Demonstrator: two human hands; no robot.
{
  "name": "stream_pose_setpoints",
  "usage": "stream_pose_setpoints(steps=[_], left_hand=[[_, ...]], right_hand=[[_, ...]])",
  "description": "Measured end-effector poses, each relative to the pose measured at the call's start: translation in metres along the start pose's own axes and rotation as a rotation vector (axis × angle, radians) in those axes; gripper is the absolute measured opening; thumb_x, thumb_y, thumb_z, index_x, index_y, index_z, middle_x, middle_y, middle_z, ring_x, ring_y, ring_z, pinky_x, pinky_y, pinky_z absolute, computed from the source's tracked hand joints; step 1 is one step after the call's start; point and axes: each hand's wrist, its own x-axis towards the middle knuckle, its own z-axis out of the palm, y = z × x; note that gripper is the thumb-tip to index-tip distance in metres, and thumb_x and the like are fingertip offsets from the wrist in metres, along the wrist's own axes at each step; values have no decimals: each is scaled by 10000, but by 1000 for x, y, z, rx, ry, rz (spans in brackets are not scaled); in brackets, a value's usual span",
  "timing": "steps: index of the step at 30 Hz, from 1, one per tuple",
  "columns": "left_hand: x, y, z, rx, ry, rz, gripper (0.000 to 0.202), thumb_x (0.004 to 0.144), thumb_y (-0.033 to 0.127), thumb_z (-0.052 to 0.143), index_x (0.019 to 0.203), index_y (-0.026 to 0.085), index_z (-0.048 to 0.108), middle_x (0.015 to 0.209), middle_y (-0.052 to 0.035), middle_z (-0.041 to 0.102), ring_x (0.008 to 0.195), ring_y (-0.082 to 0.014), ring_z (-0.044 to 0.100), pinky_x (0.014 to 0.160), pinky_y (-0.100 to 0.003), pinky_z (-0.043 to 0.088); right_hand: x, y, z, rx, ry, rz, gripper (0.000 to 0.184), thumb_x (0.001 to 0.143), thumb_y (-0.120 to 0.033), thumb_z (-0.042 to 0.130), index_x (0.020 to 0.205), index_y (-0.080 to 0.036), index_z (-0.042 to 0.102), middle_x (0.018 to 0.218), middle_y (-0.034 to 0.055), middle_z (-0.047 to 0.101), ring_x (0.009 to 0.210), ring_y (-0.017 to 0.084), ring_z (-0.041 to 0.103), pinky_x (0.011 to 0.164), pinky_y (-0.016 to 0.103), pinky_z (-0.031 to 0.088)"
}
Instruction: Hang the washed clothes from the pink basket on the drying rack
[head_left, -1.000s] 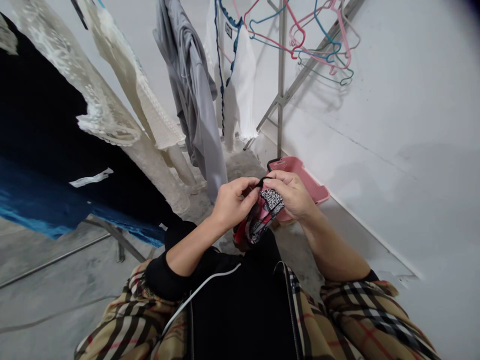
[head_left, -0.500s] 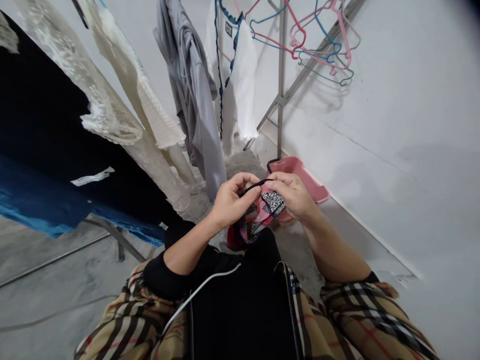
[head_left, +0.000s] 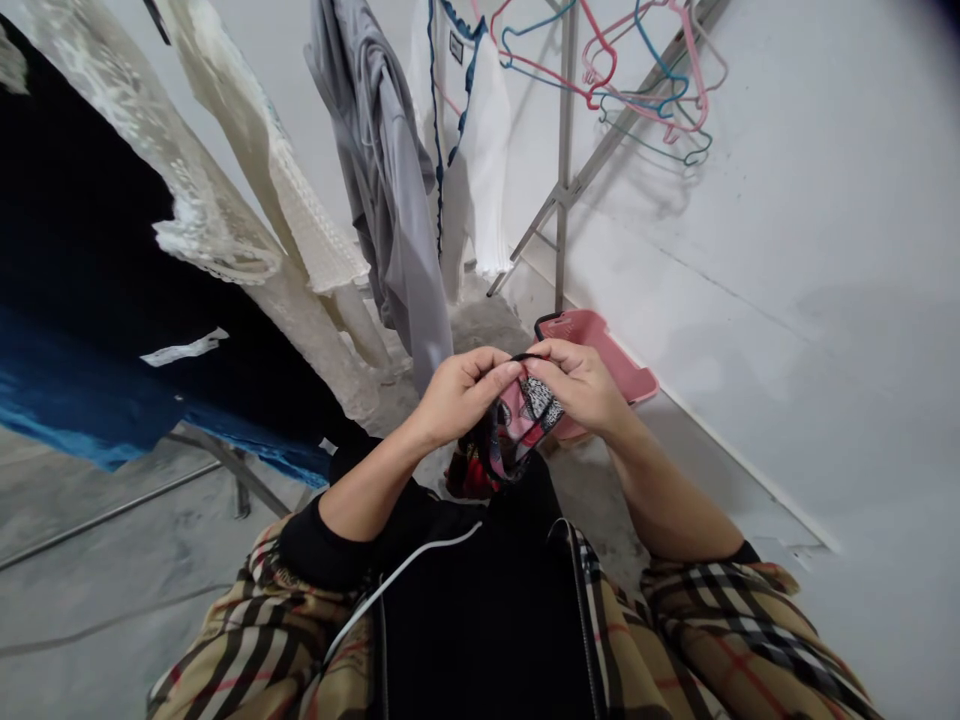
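Both my hands meet in front of my body and pinch the black edge of a small patterned garment [head_left: 519, 418]. The garment is pink, red, black and white; its lower part hangs down in folds, so I cannot tell its kind. My left hand [head_left: 466, 396] is closed on the edge between thumb and fingers. Close beside it, my right hand [head_left: 581, 384] pinches the same edge from the other side. Beyond my right hand, a pink plastic basket [head_left: 626, 368] stands on the floor against the wall, partly hidden by that hand.
Several pink, blue and green hangers [head_left: 652, 100] hang from a metal rack [head_left: 562, 190] at upper right. Grey cloth [head_left: 382, 190] and a white cardigan with blue trim [head_left: 491, 160] hang ahead. Lace clothing [head_left: 217, 220] and dark blue fabric [head_left: 82, 330] hang at left.
My hands still pinch the black edge, the left shifted slightly. The garment has turned and opened out, showing a dark loop of edging below, with red cloth lower down.
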Motion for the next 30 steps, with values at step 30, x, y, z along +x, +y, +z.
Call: stream_pose_setpoints(steps=[30], left_hand=[[3, -18, -81, -23, 848, 227, 226, 862, 389, 672, 743, 198, 659, 618, 48, 567, 534, -57, 464, 523, -214, 393]], right_hand=[[-52, 77, -40, 78, 75, 472, 398, 754, -435, 678, 1017, -136, 676, 717, 8, 659, 493, 77, 497, 447, 199, 408]])
